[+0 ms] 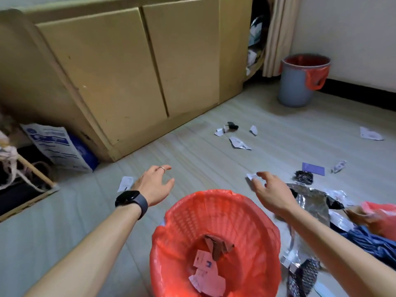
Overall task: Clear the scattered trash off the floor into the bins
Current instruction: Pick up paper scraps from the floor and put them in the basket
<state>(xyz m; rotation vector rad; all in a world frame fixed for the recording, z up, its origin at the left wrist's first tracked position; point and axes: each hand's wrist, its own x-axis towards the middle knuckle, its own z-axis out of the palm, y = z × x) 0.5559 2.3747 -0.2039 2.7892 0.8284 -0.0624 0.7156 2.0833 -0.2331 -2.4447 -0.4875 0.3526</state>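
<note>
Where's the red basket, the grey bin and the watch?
red basket (214, 213): head view, inner wall.
grey bin (294, 88): head view, its side.
watch (128, 198): head view, its face.

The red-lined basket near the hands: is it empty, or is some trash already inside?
Not empty. The red-lined basket holds white paper scraps and a brown crumpled piece at its bottom; most of it is unfilled.

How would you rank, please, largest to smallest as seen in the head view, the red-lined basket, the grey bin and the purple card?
1. red-lined basket, largest, though nearness inflates it
2. grey bin, farther off
3. purple card
</note>
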